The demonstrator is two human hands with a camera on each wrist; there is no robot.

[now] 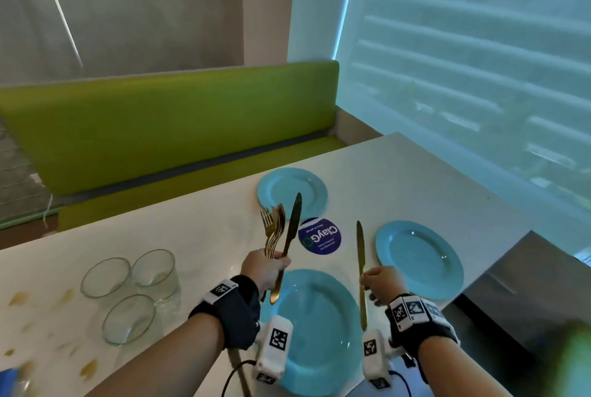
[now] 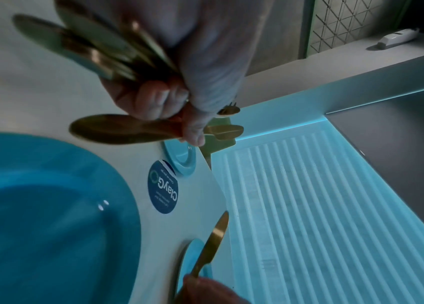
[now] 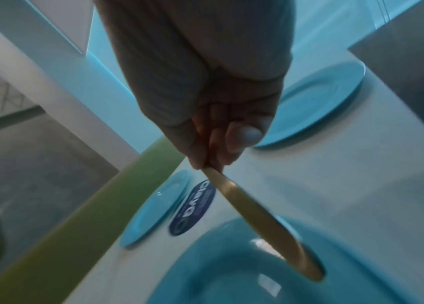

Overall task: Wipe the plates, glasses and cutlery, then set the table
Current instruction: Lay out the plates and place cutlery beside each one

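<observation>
Head camera looks down across the white table (image 1: 399, 166); both wrist cameras peer close along the fingers, sharing the round blue sticker (image 1: 319, 236).

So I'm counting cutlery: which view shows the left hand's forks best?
The head view: the forks fan out, tines visible, above the left hand. The left wrist view shows blurred handle ends only; the right wrist view shows none.

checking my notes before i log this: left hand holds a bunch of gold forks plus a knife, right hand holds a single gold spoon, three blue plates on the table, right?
One slip: the right hand holds a single gold knife, not a spoon, as the head view shows. The left hand does grip the gold forks with a knife, and three blue plates sit on the table.
</observation>
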